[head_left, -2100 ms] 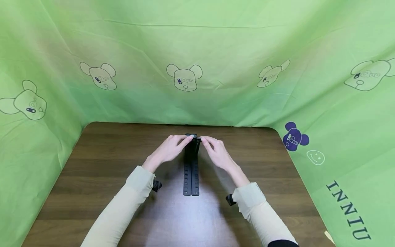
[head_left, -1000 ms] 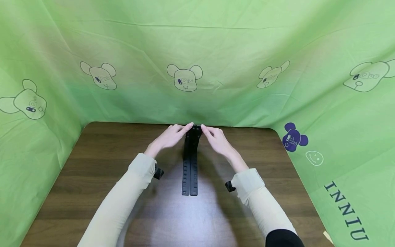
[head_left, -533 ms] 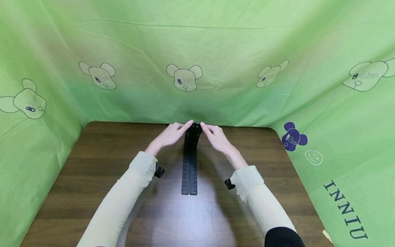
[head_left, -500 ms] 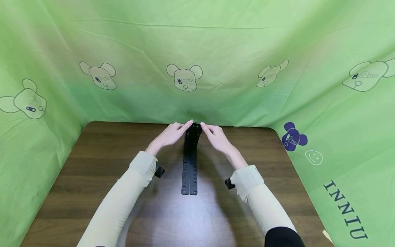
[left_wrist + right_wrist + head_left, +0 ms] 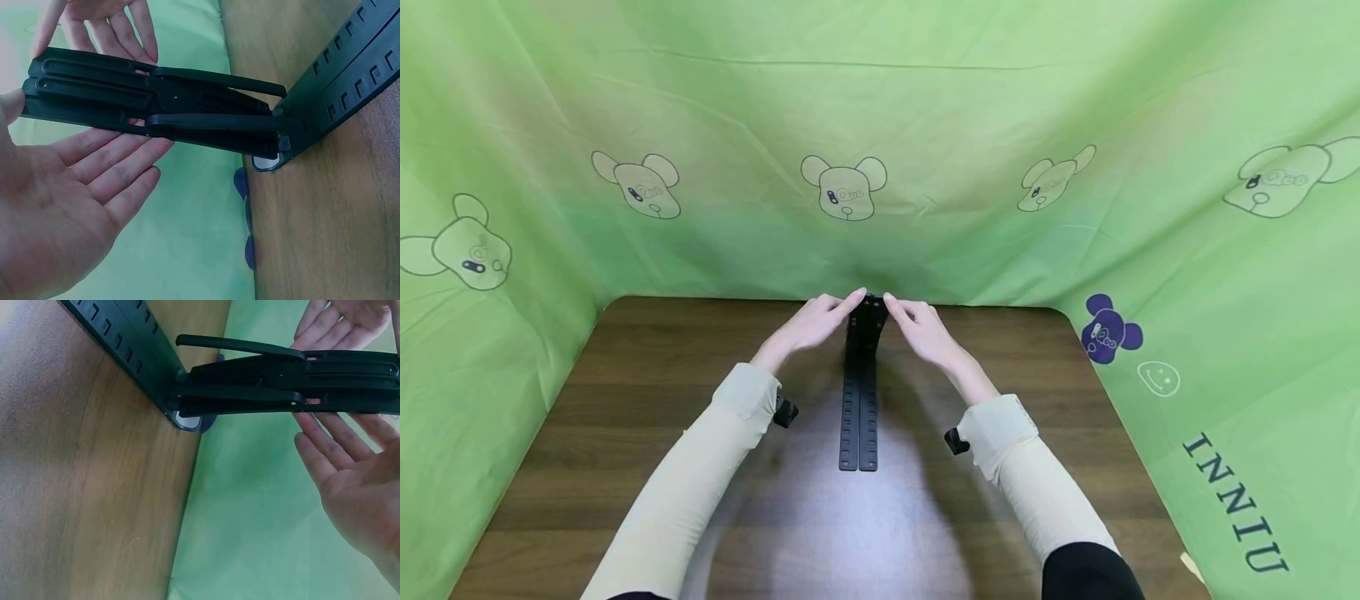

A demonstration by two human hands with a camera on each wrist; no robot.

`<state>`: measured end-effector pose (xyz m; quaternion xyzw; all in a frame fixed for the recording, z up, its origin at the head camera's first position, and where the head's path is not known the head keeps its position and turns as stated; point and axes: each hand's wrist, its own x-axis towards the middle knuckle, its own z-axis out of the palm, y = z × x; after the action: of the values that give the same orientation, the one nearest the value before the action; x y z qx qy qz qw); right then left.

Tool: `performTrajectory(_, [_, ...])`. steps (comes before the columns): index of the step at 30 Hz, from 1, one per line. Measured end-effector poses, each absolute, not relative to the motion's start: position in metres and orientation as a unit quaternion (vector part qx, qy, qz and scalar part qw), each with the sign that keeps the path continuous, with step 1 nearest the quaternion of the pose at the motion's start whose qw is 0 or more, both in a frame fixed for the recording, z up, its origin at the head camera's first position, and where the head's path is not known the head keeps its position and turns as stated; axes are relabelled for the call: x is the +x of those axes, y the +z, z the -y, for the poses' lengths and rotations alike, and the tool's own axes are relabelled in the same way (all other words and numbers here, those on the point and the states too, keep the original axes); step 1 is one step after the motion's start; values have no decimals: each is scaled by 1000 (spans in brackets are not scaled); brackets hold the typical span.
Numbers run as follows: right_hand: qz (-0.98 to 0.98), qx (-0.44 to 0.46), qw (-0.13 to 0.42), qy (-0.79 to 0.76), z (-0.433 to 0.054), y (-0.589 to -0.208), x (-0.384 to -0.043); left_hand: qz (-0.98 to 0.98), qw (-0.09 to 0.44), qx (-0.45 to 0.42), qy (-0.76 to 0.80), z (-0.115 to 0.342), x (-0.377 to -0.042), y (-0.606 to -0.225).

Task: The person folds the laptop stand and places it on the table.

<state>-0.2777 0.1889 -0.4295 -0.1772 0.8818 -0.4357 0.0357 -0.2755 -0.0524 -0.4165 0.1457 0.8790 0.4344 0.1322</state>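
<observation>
A black folding laptop stand (image 5: pixel 858 425) has two long slotted legs lying side by side on the table. From their far end a narrow panel (image 5: pixel 106 94) stands raised, joined at a hinge. Two slim support arms (image 5: pixel 219 122) angle off the panel, their free ends close to the slotted legs. My left hand (image 5: pixel 812 323) holds the panel's upper left edge, thumb on the end and the other fingers stretched along its back. On the opposite edge, my right hand (image 5: pixel 928 335) grips the upper right corner, its lower fingers extended (image 5: pixel 340 440) behind the panel.
The wooden table (image 5: pixel 625 408) ends at a green curtain (image 5: pixel 737 250) right behind the raised panel. Curtain also closes in the left and right sides. Small black cameras (image 5: pixel 786 412) sit on both wrists.
Both hands have moved farther away and upward with the panel, spreading it from the slotted legs. Over the last half second they have barely moved.
</observation>
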Motion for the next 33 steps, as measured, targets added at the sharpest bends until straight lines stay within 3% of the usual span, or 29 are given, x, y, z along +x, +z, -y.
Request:
performTrajectory(11, [-883,-172,50,-433,-187,-425,-280,-875,149,134,440,54,-277,-412])
performTrajectory(33, [-883,-176,27,-434,-194,-442,-266,-855,129,153,479,46,-265,-427])
